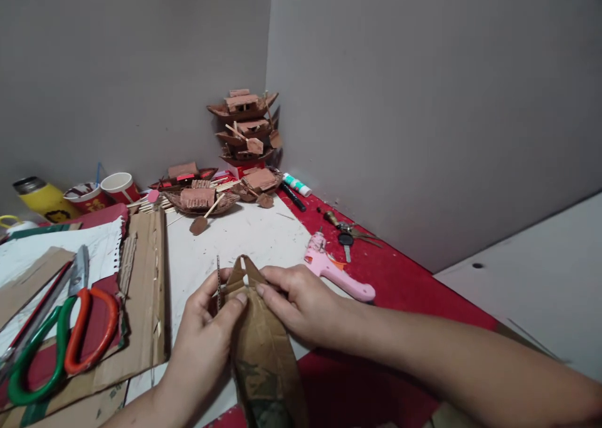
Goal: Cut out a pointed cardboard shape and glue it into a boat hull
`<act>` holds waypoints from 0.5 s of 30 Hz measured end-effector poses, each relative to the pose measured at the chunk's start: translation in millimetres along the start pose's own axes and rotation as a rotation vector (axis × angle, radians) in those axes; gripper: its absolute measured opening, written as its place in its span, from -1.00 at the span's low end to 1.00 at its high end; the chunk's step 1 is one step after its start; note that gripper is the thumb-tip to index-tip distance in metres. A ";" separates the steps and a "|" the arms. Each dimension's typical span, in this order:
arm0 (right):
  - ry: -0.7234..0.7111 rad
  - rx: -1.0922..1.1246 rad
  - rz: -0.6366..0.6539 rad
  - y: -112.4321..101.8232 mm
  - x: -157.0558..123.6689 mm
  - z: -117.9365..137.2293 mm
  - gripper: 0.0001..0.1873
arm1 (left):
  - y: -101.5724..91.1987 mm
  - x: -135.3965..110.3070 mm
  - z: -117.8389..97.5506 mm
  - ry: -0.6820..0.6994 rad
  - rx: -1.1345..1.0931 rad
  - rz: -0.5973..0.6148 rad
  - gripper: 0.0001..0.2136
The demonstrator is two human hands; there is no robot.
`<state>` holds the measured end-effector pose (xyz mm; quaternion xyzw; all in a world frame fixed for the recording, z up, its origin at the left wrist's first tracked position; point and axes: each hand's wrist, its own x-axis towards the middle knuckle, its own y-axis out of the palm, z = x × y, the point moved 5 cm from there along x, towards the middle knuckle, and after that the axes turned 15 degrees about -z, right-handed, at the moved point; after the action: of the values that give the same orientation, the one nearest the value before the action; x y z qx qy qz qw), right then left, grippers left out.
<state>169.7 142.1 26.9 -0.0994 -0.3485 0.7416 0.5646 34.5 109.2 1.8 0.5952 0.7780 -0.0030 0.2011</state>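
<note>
A folded brown cardboard piece (263,334), long and shaped like a boat hull with a pointed far end, is held between my two hands. My left hand (211,315) grips its left edge, thumb on top near the tip. A thin strip of corrugated cardboard (219,282) stands upright by the left fingers; whether they grip it I cannot tell. On the other side, my right hand (296,296) pinches the right edge close to the pointed end. White shows through a narrow gap at the tip. Just beyond my right hand lies a pink glue gun (336,268).
Scissors (70,334) with green and orange handles rest on stacked cardboard (145,302) at left. Model boats (244,127) are stacked in the corner, with others (200,199) before them. Keys (347,243), a black marker (293,196), paper cups (117,186) and a yellow bottle (44,199) stand or lie around.
</note>
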 end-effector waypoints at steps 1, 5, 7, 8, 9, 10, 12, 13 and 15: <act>-0.002 0.005 0.005 0.1 0.2 0.1 -0.81 | 1.3 -0.8 -0.9 -0.009 0.006 0.008 -0.69; -0.009 -0.001 -0.003 -2.4 2.2 1.4 -0.77 | 5.7 -3.7 -3.5 -0.084 -0.012 0.011 -0.66; -0.002 0.004 -0.002 -3.7 3.0 1.6 -0.74 | 5.4 -3.9 -3.8 -0.116 -0.027 -0.012 -0.66; 0.001 0.007 -0.004 -4.2 3.4 1.5 -0.74 | 4.7 -3.4 -3.5 -0.122 -0.028 -0.024 -0.66; 0.005 0.007 -0.007 -4.7 3.8 1.2 -0.74 | 3.7 -2.6 -3.0 -0.124 -0.026 -0.033 -0.66; 0.010 0.003 -0.014 -5.2 4.3 0.8 -0.74 | 2.6 -1.4 -2.1 -0.124 -0.021 -0.036 -0.67; 0.022 -0.014 -0.033 -6.1 5.5 -0.1 -0.74 | 0.3 1.6 0.8 -0.126 -0.003 -0.030 -0.71; 0.029 -0.019 -0.036 -6.2 5.9 -0.4 -0.74 | -0.7 3.1 2.3 -0.127 0.006 -0.024 -0.74; 0.040 -0.015 -0.027 -6.1 6.4 -0.1 -0.76 | -2.2 5.9 4.5 -0.131 0.030 -0.013 -0.77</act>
<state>172.3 148.6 32.2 -0.1137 -0.3442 0.7291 0.5806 32.5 113.0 -4.7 0.5916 0.7668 -0.0550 0.2428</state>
